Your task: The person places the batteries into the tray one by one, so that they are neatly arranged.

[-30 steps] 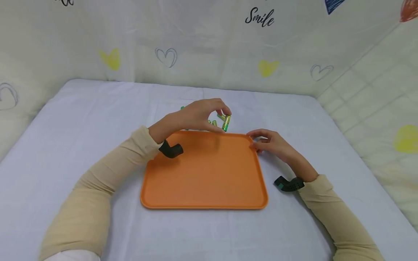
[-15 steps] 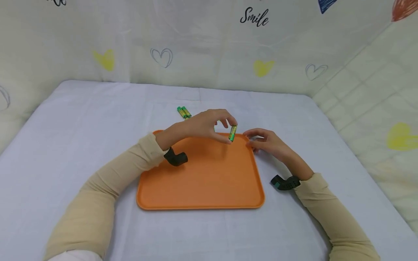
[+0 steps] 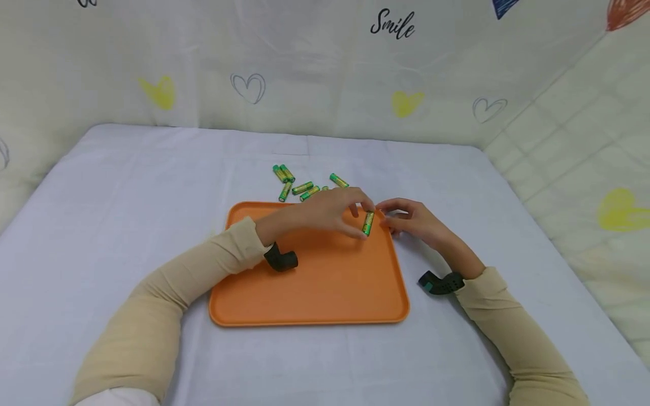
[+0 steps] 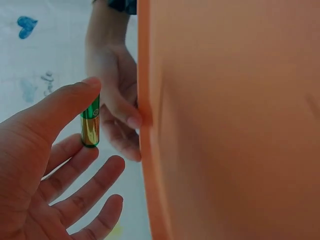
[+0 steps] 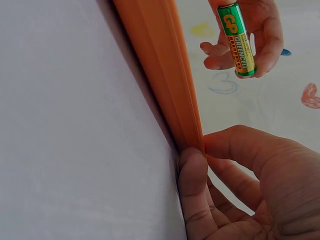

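Note:
My left hand (image 3: 327,211) pinches a green and gold battery (image 3: 368,223) end to end between thumb and a fingertip, above the right far part of the orange tray (image 3: 304,296). The right wrist view shows the label on this battery (image 5: 237,42). My right hand (image 3: 418,224) holds the tray's far right corner. In the right wrist view, thumb and finger meet at the orange rim (image 5: 165,75). Several more batteries (image 3: 302,188) lie on the table just beyond the tray's far edge, partly hidden by my left hand.
A white cloth covers the table (image 3: 152,169). Behind it hangs a pale sheet (image 3: 315,67) with printed hearts and lettering. A black wrist strap (image 3: 442,283) sits on the right wrist, and another strap (image 3: 281,259) on the left.
My left hand has carried the battery toward me and slightly right, from beyond the tray to over it. More loose batteries now show behind it. My right hand stays at the corner.

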Available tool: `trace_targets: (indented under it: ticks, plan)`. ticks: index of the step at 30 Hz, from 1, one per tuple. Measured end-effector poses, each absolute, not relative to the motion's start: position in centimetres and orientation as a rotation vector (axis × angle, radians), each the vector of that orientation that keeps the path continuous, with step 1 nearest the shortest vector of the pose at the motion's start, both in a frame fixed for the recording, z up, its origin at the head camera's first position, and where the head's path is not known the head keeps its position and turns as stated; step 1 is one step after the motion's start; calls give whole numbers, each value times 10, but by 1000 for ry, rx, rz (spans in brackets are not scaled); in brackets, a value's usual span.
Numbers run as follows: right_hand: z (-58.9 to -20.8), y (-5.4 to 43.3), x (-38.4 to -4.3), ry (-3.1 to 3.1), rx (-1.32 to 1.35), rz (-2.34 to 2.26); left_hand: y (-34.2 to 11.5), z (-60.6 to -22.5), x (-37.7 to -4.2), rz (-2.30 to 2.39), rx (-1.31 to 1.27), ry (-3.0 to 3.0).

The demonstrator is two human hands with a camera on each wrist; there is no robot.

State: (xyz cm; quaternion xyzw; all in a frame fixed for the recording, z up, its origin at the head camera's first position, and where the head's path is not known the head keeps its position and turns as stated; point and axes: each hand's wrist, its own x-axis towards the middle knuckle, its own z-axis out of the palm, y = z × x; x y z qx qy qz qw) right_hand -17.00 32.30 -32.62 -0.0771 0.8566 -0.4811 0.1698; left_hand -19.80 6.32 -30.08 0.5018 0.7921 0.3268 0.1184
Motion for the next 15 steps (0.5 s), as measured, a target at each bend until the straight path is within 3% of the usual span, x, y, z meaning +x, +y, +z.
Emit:
trace_targets:
  ticks: [15]
  plan:
    - [-326, 323, -169, 2437, -262, -1385, 78, -307, -184, 1077, 1398, 2202]
